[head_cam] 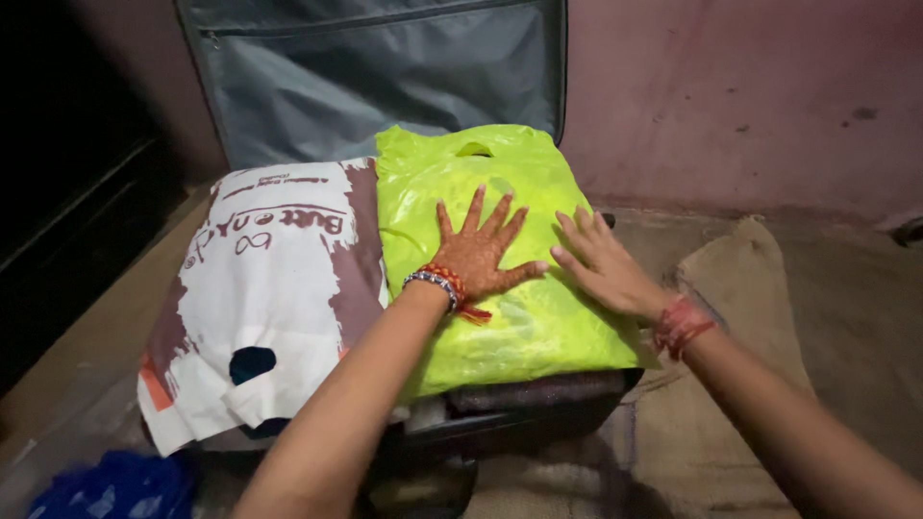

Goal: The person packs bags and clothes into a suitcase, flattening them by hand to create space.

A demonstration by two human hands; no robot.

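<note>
Head view shows the left hand (pixel 478 252) and right hand (pixel 601 261) pressed flat, fingers spread and gripping nothing, on a crinkled, glossy lime-green plastic carrier bag (pixel 500 183) lying in the right half of an open dark suitcase (pixel 538 408). Beside it lies a white-and-brown printed plastic bag (pixel 274 288); the grey fabric lid (pixel 375 67) stands behind, and coarse tan sacking (pixel 731 317) covers the floor alongside.

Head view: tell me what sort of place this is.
Probably a room in a home, at floor level. An open suitcase leans its lid against a pinkish wall, and sacking covers the floor. Both hands, left hand and right hand, press flat on a yellow-green bag packed inside.
</note>
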